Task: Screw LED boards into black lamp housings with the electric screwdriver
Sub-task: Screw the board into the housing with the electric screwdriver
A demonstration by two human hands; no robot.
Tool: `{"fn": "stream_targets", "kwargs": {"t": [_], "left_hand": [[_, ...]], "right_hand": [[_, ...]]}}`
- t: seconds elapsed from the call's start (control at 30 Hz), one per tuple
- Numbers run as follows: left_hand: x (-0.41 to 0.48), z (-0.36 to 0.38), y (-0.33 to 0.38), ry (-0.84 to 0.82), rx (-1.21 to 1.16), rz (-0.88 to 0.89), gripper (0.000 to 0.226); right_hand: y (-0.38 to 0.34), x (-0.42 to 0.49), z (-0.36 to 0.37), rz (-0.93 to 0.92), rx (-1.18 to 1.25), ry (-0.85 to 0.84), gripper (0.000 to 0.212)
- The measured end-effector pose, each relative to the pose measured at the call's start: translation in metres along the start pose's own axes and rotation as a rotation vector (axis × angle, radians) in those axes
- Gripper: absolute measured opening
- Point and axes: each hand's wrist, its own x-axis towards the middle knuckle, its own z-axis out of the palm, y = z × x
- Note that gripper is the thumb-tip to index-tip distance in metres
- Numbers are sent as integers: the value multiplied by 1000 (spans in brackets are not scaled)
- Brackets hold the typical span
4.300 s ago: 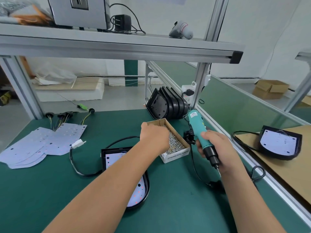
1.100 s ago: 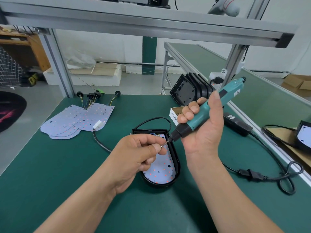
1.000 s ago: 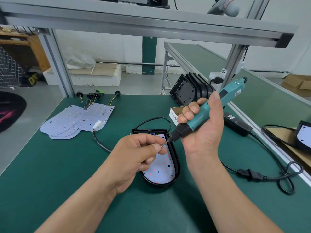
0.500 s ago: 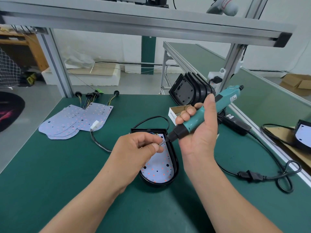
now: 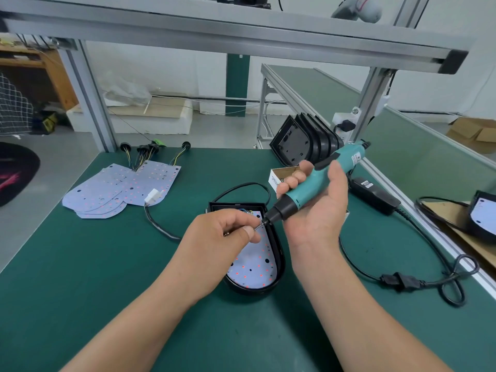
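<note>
A black lamp housing (image 5: 277,260) lies on the green table (image 5: 80,277) with a white LED board (image 5: 255,267) inside it. My right hand (image 5: 314,213) grips the teal electric screwdriver (image 5: 316,178), tilted, its bit pointing down-left over the housing's upper part. My left hand (image 5: 222,237) pinches a small screw at the bit's tip, just above the board. A few more screws seem tucked under its curled fingers. A cardboard screw box (image 5: 281,175) shows partly behind my right fingers.
Loose LED boards (image 5: 120,189) with wired leads lie at the back left. Empty black housings (image 5: 303,140) lean stacked at the back. The power adapter (image 5: 375,196) and its looped cable (image 5: 453,280) lie at the right. A finished lamp (image 5: 483,216) sits past the right edge.
My left hand left the screw box and came over the housing with screws. My right hand swung the screwdriver tip down to meet it. In the last second both hands barely shifted.
</note>
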Motion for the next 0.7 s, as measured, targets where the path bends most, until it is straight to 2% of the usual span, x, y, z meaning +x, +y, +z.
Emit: {"fn": "stream_targets", "kwargs": {"t": [0.2, 0.3, 0.37, 0.53, 0.7], "left_hand": [[1, 0, 3, 12, -71, -15, 25], [-1, -1, 4, -8, -36, 7, 26], [-2, -1, 4, 2, 10, 17, 29], [-3, 0, 6, 24, 66, 38, 26], [-4, 0, 5, 44, 143, 42, 27]], "right_hand": [[-3, -2, 4, -158, -195, 12, 39], [-4, -3, 4, -97, -82, -31, 29], [-6, -4, 3, -36, -15, -70, 30], [-8, -4, 4, 7, 30, -152, 24], [-3, -3, 4, -14, -15, -85, 19]]}}
